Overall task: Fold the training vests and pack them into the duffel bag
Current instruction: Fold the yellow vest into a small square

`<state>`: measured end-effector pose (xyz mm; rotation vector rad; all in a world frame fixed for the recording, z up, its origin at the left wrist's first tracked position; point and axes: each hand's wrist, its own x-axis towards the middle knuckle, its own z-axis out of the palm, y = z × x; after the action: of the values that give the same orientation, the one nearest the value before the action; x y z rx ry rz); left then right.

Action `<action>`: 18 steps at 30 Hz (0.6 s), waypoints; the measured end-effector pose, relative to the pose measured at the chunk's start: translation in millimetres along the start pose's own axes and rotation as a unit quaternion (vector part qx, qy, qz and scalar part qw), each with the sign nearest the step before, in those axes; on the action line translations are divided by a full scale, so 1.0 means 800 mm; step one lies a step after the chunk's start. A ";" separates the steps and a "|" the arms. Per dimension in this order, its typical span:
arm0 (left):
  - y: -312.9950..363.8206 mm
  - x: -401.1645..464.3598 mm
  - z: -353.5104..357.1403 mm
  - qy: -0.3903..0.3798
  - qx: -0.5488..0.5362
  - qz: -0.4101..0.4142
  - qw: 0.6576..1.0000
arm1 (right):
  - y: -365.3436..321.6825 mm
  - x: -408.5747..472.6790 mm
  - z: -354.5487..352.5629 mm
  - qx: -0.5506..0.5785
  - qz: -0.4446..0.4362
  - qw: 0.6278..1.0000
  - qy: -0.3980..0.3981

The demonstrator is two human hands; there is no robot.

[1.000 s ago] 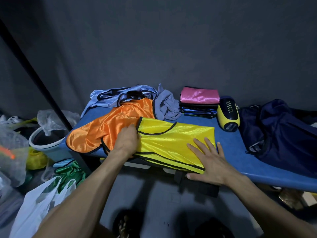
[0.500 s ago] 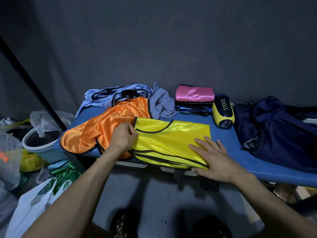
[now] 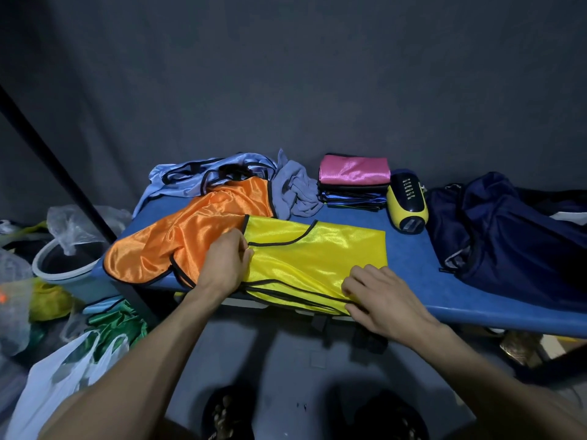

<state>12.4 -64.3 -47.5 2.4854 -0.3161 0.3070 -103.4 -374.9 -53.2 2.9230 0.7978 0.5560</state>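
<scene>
On the blue surface (image 3: 413, 265), a yellow vest (image 3: 317, 255) lies flat beside an orange vest (image 3: 197, 236); the left hand (image 3: 224, 265) pinches its left edge; the right hand (image 3: 381, 296), fingers curled, grips its near corner. A navy duffel bag (image 3: 508, 230) sits at right.

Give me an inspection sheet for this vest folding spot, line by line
Surface: blue table, mostly covered.
Job's things: yellow vest partly folded at the near edge; orange vest and light blue vests loose; folded stack topped in pink; navy duffel bag at right.
Clutter: grey cloth; yellow and black device.
Hands: left hand grips the yellow vest's left edge; right hand pinches its near right corner.
Cables: nothing seen.
Surroundings: bucket and plastic bags on the floor at left.
</scene>
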 end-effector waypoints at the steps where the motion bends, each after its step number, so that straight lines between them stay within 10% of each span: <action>1: 0.001 0.001 0.001 0.000 0.004 0.001 1.000 | -0.001 0.000 0.002 -0.022 -0.002 1.000 0.000; 14: -0.006 0.002 0.004 -0.004 0.022 0.014 1.000 | -0.021 -0.012 0.005 -0.071 -0.025 0.995 0.067; 18: -0.010 0.001 0.005 -0.013 0.021 0.035 0.999 | -0.011 -0.027 0.011 -0.080 -0.070 0.994 -0.024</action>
<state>15.8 -60.5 -54.6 2.5260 -0.4116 0.3130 -122.2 -377.8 -69.7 2.6992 0.8985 0.5095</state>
